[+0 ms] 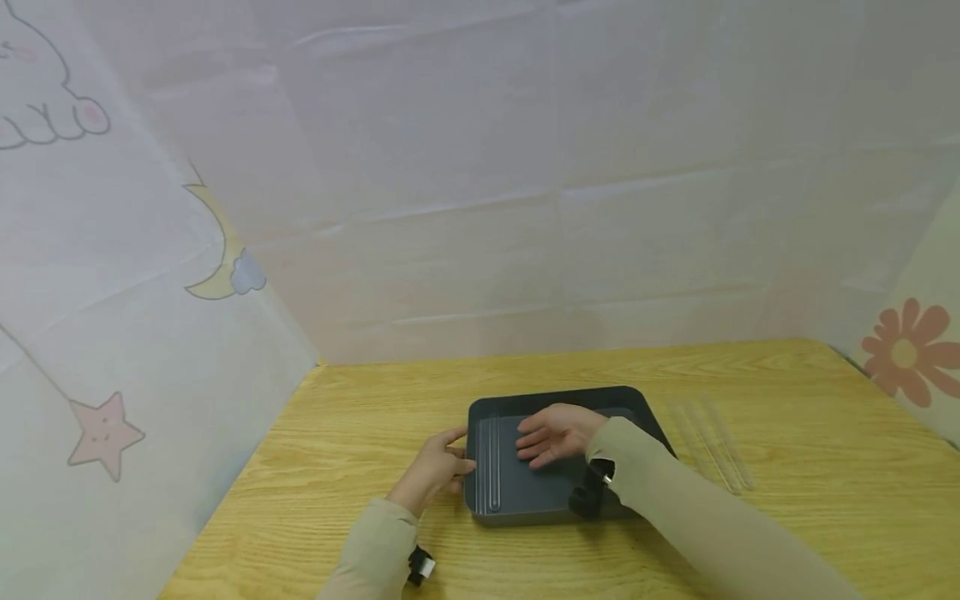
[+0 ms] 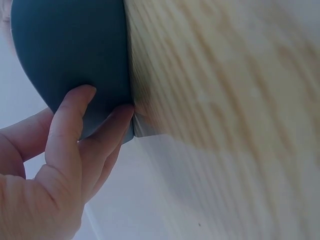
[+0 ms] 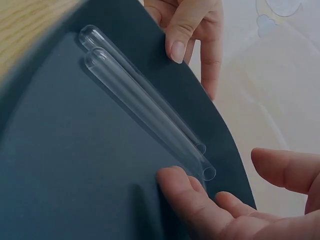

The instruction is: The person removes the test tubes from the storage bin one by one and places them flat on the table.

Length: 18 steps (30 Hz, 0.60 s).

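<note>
The left hand (image 1: 437,468) pinches the side of the tray (image 1: 528,493), steadying it. The right hand (image 1: 557,435), empty with fingers extended, should avoid rolling the clear tubes (image 3: 150,113) inside.

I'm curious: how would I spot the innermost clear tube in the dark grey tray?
On the yellow wood-grain table sits a dark grey rectangular tray. Inside, beside the wall the left hand grips, lie clear, round-ended tubes. The innermost tube lies farthest from that wall.
</note>
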Tool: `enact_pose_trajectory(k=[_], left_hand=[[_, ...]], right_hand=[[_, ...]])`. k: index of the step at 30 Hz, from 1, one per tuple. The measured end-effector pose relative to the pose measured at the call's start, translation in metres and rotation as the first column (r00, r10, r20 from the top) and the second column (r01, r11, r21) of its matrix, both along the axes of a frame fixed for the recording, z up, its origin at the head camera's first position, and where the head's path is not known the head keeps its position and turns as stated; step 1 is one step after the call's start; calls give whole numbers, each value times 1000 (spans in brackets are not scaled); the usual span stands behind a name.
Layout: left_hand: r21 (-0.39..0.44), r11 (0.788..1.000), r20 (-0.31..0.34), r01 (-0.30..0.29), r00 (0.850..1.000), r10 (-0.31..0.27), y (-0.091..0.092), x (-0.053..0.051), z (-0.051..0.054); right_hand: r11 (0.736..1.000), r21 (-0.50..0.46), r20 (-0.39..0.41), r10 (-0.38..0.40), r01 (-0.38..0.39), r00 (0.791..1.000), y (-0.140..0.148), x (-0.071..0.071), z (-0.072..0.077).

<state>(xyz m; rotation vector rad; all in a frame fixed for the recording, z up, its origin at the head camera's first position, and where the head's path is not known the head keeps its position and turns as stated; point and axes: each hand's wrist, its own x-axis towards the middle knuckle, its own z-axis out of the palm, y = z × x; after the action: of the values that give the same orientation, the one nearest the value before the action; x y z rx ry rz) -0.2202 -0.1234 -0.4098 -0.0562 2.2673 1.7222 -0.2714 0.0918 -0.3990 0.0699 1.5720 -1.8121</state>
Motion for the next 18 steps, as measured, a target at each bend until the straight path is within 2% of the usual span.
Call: enact_pose_trajectory(k=[4, 11, 18], left_hand=[[-3, 1000, 1, -1, 1000, 1, 1, 0, 0], [-4, 1000, 2, 4, 1000, -4, 0, -1, -1], [6, 1000, 0, 18, 1000, -18, -1, -2, -1]], right_hand=[[999, 49, 3, 18, -18, 1000, -7, -4, 0], [996, 94, 35, 2, -6, 999, -18, -14, -5], [992, 102, 83, 59, -67, 995, -28, -24, -7]])
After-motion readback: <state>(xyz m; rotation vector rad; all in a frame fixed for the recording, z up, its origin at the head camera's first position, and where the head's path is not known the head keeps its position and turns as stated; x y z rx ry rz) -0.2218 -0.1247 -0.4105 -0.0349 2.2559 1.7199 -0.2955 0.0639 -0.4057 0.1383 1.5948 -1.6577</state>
